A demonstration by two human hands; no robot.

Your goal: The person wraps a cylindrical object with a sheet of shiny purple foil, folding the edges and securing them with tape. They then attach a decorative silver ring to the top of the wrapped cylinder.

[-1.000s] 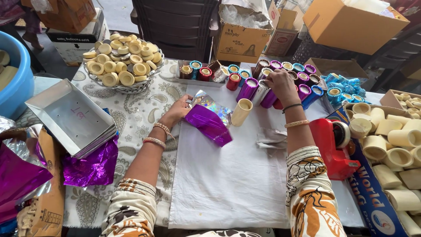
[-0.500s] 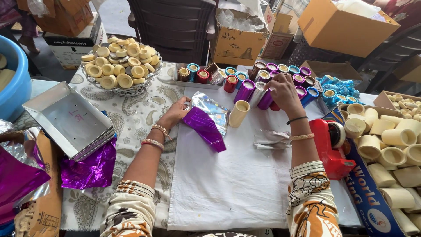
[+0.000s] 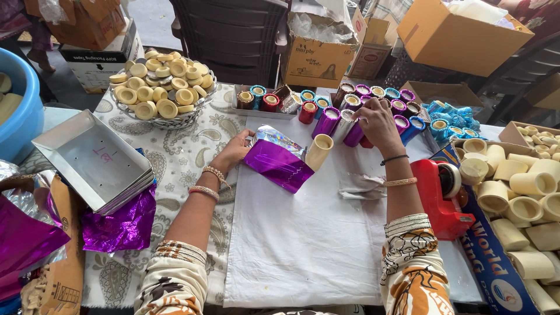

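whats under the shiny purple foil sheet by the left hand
The purple foil sheet lies on the white cloth, with a bare cream candle at its right edge. Anything beneath the foil is covered.

- Open brown cardboard box [image 3: 318, 55], far edge of the counter, centre; printed label with a small picture on its front.
- Small brown and red carton [image 3: 373, 55], just right of it.
- Large plain brown box [image 3: 461, 35], far right, closed.
- White and black carton [image 3: 96, 64], far left.
- Blue printed box [image 3: 487, 262] with red and white lettering, right edge, holding cream cylinders.
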